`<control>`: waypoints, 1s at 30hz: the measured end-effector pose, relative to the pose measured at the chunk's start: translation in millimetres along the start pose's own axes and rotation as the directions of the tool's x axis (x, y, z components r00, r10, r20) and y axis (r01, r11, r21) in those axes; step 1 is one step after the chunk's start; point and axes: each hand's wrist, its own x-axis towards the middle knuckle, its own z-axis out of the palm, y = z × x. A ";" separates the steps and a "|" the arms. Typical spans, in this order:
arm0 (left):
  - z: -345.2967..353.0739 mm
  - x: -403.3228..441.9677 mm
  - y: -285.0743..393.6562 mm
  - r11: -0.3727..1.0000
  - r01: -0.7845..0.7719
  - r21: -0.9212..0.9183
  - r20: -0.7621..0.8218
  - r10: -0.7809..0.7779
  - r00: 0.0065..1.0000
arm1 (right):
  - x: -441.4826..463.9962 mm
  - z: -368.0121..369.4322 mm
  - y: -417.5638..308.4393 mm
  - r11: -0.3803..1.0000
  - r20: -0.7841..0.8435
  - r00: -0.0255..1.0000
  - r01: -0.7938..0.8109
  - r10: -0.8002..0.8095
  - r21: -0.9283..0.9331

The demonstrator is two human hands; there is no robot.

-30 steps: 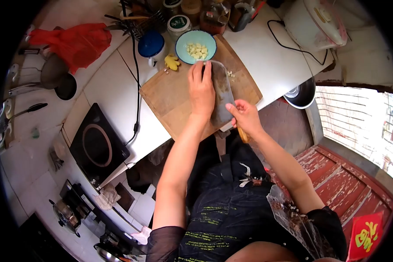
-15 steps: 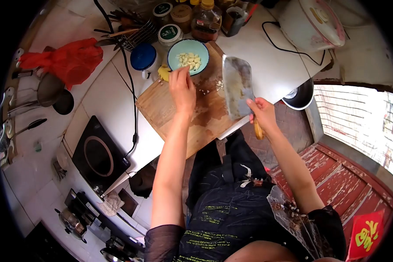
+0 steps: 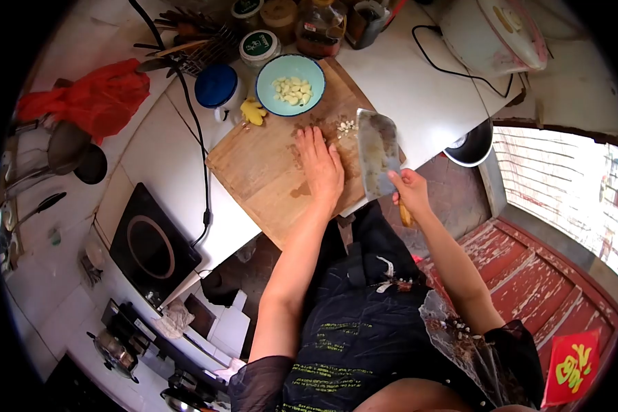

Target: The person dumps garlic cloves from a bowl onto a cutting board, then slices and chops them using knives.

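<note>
My right hand (image 3: 412,189) grips the yellow handle of a cleaver (image 3: 377,152), its broad blade over the right edge of the wooden cutting board (image 3: 247,175). My left hand (image 3: 320,165) is spread over the board's middle, fingers stretched out and palm down; what may lie beneath it is hidden. Beyond its fingertips, small chopped garlic pieces (image 3: 346,128) lie between the hand and the blade. A light green bowl (image 3: 263,96) with a dark blue rim stands at the far corner of the board, holding peeled garlic cloves (image 3: 292,90). Beside it is a yellow piece of ginger (image 3: 254,112).
A blue-lidded white mug (image 3: 216,87), jars (image 3: 259,46) and a bottle (image 3: 320,29) stand behind the board. A rice cooker (image 3: 491,38) with a black cord is at the back right. An induction cooktop (image 3: 152,244) lies to the left. A red bag (image 3: 96,96) hangs on the wall.
My left hand has come away from the bowl's near rim, moving right and toward me, and its fingers now lie spread on the board. The cleaver has shifted slightly toward me.
</note>
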 end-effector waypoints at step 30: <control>-12.1 -31.1 25.2 0.965 -0.112 -0.237 -0.004 0.115 0.993 | -41.3 63.9 37.3 1.000 0.045 0.999 0.008 -0.008 -0.016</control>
